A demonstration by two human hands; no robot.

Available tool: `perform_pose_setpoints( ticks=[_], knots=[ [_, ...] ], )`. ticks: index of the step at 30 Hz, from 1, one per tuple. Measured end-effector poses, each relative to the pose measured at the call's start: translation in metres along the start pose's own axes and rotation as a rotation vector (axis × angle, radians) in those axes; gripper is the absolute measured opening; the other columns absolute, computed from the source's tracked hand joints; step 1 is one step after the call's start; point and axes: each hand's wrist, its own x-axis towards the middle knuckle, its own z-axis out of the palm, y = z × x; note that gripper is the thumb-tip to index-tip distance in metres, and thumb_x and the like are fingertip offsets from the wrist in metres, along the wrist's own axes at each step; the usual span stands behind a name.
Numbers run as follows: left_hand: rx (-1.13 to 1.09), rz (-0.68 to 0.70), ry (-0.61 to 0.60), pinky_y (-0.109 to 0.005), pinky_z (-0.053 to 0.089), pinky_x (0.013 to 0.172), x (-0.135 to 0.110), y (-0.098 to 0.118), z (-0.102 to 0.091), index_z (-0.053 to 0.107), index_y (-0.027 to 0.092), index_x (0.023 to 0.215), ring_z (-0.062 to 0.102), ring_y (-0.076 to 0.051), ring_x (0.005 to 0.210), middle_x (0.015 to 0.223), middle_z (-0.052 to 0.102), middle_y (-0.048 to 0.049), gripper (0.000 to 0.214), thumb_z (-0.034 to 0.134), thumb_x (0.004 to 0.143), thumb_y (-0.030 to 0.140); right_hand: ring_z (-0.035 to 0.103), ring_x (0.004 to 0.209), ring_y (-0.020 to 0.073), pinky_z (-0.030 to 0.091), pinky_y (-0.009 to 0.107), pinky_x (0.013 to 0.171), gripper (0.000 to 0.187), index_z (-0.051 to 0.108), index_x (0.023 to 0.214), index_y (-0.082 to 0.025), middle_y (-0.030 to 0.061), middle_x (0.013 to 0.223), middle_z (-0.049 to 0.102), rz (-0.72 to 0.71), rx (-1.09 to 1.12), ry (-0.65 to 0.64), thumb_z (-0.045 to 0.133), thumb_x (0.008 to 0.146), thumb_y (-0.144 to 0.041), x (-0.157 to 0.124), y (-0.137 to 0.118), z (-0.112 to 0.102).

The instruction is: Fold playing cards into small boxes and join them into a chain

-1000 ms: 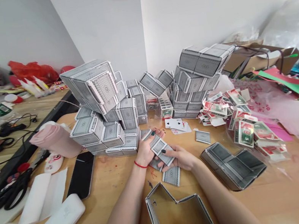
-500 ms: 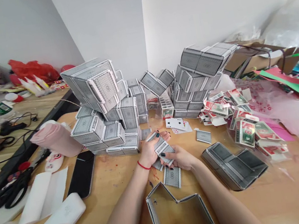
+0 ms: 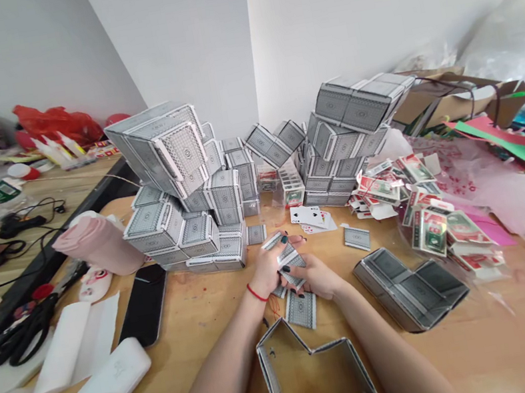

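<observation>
While the left hand [image 3: 269, 268] pinches the patterned cards [image 3: 290, 259] from one side, the right hand [image 3: 318, 277] grips their near end, apparently so both steady them above the table [image 3: 195, 317]; the grip hides how many there are. An open card frame [image 3: 361, 369] sits between the forearms [image 3: 387, 340], probably for easy reach.

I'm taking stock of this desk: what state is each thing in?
Left hand: gripping the held cards
Right hand: gripping them too
Held cards: patterned backs showing
Spade card: face up
Nearest notched frame: hollow, unheld
Phone: lying flat, screen dark
Paper roll: partly unrolled
Card-backed blocks: stacked
Red card boxes: heaped
Scissors: lying down, blades unclear
</observation>
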Motion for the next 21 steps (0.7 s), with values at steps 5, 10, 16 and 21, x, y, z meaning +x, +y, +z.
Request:
perform_pose_setpoints(
  ticks=[5,10,16,21],
  knots=[
    [0.045,-0.072,0.062,-0.023,0.037,0.033,-0.002,-0.001,0.006,0.051,0.017,0.1,0.057,-0.015,0.044,0.077,0.066,-0.0054,0.035,0.059,0.069,0.033,0.045,0.031,0.0078,0.036,0.018,0.028,0.026,0.054,0.069,-0.016,-0.0024,0.049,0.058,-0.072,-0.015,0.084,0.065,0.063,-0.038,0.002,0.006,0.003],
    [-0.128,-0.107,-0.015,-0.026,0.047,0.049,0.0,0.0,0.004,0.056,0.014,0.092,0.062,-0.018,0.061,0.076,0.066,-0.0067,0.025,0.056,0.07,0.025,0.048,0.031,0.0102,0.038,0.02,0.03,0.033,0.056,0.063,-0.014,0.0008,0.045,0.058,-0.072,-0.088,0.063,0.057,0.07,-0.045,0.002,0.003,0.005],
    [-0.32,-0.024,0.002,-0.032,0.048,0.07,0.005,0.006,-0.002,0.056,0.014,0.079,0.062,-0.02,0.075,0.07,0.063,-0.0051,0.019,0.051,0.073,0.032,0.061,0.054,0.0145,0.048,0.025,0.044,0.03,0.057,0.079,-0.012,0.0089,0.076,0.066,-0.011,-0.001,-0.033,0.065,0.065,-0.037,-0.002,-0.007,0.0],
    [-0.287,0.124,0.066,-0.028,0.048,0.066,0.009,0.002,0.001,0.05,0.016,0.077,0.059,-0.013,0.059,0.058,0.054,0.0025,0.014,0.054,0.072,0.029,0.051,0.043,0.0074,0.038,0.018,0.038,0.028,0.058,0.072,-0.012,0.0039,0.065,0.063,-0.025,0.026,-0.014,0.066,0.064,-0.038,0.0,-0.002,-0.001]
  ],
)
